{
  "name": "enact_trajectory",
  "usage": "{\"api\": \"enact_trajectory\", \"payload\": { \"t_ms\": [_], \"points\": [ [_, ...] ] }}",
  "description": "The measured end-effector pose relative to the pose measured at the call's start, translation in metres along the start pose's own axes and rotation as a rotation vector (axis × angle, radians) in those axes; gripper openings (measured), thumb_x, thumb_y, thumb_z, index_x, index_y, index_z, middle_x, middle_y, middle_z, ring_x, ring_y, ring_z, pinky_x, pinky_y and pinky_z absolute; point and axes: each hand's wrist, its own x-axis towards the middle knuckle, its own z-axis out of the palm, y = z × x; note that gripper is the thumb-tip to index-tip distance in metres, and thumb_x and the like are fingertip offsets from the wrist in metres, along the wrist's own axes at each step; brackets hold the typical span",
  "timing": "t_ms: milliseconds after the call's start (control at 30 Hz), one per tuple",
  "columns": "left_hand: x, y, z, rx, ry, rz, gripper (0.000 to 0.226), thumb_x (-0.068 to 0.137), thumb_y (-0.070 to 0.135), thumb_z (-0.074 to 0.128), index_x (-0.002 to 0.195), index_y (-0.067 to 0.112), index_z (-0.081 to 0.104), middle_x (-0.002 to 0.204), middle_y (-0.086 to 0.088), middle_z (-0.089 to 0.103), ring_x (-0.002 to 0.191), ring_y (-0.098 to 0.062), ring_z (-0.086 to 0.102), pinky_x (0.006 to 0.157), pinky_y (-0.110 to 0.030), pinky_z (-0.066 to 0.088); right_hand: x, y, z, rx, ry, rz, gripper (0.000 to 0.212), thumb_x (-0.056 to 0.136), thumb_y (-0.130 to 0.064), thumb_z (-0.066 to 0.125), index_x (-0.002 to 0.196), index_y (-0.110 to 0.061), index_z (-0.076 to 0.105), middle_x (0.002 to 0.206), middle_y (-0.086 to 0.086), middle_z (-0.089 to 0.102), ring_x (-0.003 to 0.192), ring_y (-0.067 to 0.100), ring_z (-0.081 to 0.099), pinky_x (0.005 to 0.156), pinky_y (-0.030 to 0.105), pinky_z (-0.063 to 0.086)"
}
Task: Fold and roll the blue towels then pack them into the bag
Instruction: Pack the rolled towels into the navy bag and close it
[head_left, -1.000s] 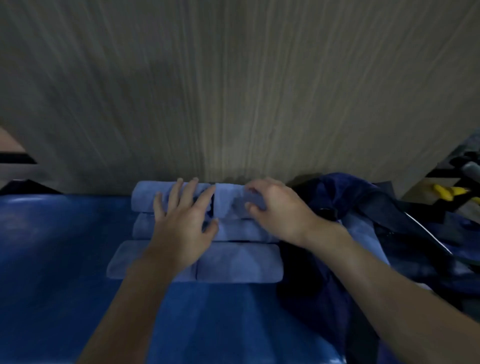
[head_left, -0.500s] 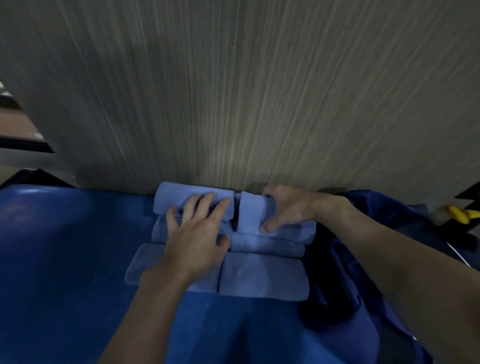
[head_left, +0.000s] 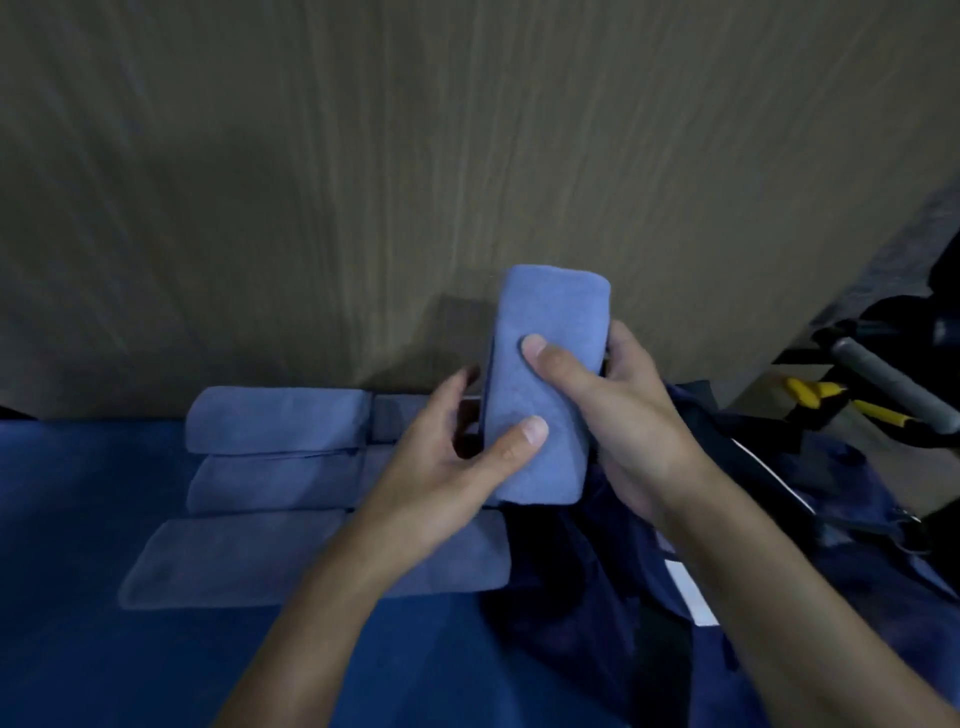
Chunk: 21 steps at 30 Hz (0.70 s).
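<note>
Leftmost, the blue worktop (head_left: 78, 571) carries a group of rolled towels (head_left: 270, 483), light blue, lying on their sides in three rows one behind another; the back row sits against the wood-grain panel (head_left: 415, 182) that rises behind the worktop. Just right of the rows, the left hand (head_left: 441, 483) grasps the lower part of the held towel (head_left: 545, 374), its thumb pressed on the near face and its fingers curled round the far side. This towel is a light blue roll, lifted clear of the worktop and stood nearly upright, with its top end in front of the panel. The right hand (head_left: 634, 415) grips the same roll from the other side, thumb laid across the near face higher up and fingers wrapped behind. Below and to the right of both hands lies the dark blue bag (head_left: 779, 545), slumped, with a white strip (head_left: 691, 592) along one edge. At the far right, past the panel's edge, a yellow-handled tool (head_left: 810, 392) and a grey handle (head_left: 893, 384) show dimly.
</note>
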Motion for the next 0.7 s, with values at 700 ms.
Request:
{"api": "enact_trajectory", "payload": {
  "t_ms": [700],
  "points": [
    [0.028, -0.056, 0.192, 0.964, -0.405, 0.237, 0.008, 0.094, 0.029, 0.052, 0.097, 0.022, 0.055, 0.089, 0.005, 0.063, 0.082, -0.016, 0.062, 0.072, -0.041, 0.053, -0.104, 0.037, -0.236, -0.095, 0.42, -0.08, 0.072, 0.082, -0.017, 0.071, 0.139, -0.043, 0.037, 0.123, -0.009, 0.062, 0.098, 0.005, 0.068, 0.073, 0.028, 0.059]
  ]
}}
